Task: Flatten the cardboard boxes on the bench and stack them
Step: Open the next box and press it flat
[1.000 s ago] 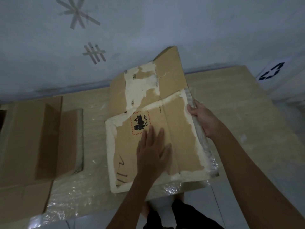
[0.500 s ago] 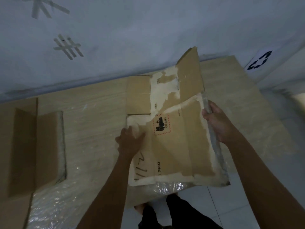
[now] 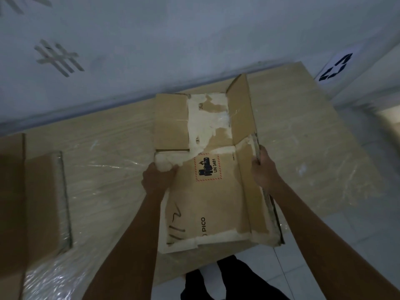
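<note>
Box [image 3: 212, 198] now being gripped at both sides.
Left hand [image 3: 157, 177] has shifted from pressing flat to pinching the nine o'clock edge; right hand [image 3: 265, 169] keeps clutching three o'clock.

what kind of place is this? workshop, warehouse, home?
Probably a plain indoor room set up as a packing or recycling workstation, not clearly a warehouse. Cues: a plastic-wrapped wooden bench against a bare pale wall, a torn cardboard box being flattened, tiled floor.
</note>
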`<action>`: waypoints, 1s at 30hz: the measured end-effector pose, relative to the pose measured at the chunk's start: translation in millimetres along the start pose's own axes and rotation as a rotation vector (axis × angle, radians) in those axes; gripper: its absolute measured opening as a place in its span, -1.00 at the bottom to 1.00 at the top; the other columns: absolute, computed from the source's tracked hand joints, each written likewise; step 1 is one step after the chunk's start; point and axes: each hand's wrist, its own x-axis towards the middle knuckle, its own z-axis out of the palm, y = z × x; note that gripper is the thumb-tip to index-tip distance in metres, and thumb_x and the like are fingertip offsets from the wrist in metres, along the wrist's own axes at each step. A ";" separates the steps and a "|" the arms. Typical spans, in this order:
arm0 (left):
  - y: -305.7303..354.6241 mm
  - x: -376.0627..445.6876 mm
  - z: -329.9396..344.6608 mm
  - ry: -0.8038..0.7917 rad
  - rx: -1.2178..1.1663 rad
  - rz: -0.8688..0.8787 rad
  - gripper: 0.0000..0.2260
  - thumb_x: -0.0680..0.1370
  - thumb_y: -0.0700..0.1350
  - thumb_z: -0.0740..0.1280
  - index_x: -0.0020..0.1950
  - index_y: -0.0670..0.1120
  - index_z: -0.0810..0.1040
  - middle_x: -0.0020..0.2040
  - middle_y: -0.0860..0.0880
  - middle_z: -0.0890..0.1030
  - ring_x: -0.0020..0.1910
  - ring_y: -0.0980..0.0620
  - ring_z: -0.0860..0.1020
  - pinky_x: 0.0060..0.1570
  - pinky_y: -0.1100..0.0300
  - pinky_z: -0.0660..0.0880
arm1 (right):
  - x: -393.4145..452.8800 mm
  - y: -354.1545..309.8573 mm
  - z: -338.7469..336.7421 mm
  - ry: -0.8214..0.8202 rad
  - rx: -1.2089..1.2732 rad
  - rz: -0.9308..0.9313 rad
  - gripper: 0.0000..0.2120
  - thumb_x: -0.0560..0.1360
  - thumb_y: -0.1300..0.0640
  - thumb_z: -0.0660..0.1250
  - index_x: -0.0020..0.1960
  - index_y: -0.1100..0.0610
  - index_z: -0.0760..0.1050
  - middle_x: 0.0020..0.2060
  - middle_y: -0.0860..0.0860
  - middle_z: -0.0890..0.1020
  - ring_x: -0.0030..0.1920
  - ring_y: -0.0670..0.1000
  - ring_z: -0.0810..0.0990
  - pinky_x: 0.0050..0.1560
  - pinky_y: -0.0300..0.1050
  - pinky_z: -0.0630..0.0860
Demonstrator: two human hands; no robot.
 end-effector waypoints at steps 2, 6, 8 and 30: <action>-5.6 1.2 -9.8 -0.031 -0.117 0.044 -0.40 0.47 0.21 0.46 0.36 -0.12 0.49 0.23 -0.11 0.60 0.21 -0.18 0.57 0.21 -0.09 0.53 | 0.3 1.7 -1.6 -0.030 0.080 0.036 -0.63 0.67 0.16 0.07 0.47 0.02 0.22 0.09 0.08 0.55 -0.01 0.09 0.58 0.04 0.04 0.56; -18.7 -9.3 -39.0 0.002 -0.283 0.107 -0.65 0.62 -0.02 0.33 0.35 -0.14 0.44 0.14 -0.12 0.56 0.14 -0.20 0.57 0.09 -0.10 0.56 | -4.1 1.5 -0.6 -0.078 0.355 0.091 -0.64 0.63 0.22 0.19 0.40 0.02 0.30 0.11 0.06 0.58 0.01 0.07 0.61 -0.22 -0.13 0.52; -31.3 -16.6 -60.1 0.015 -0.306 0.146 -0.69 0.64 -0.07 0.32 0.33 -0.20 0.45 0.13 -0.17 0.57 0.09 -0.20 0.58 -0.07 0.05 0.53 | -6.5 0.9 4.3 -0.038 0.342 0.080 -0.62 0.60 0.25 0.25 0.40 0.10 0.40 0.17 0.10 0.59 0.10 0.11 0.60 -0.12 -0.14 0.52; 128.4 -219.8 34.0 0.125 -0.646 0.506 -0.72 0.62 -0.12 0.35 0.33 -0.08 0.53 0.13 0.01 0.59 0.08 0.02 0.56 -0.10 0.32 0.42 | -59.9 100.8 -241.0 0.338 0.680 -0.172 -0.92 0.48 0.17 0.40 -0.06 0.10 0.65 -0.26 0.05 0.61 -0.21 0.06 0.52 -0.09 0.02 0.48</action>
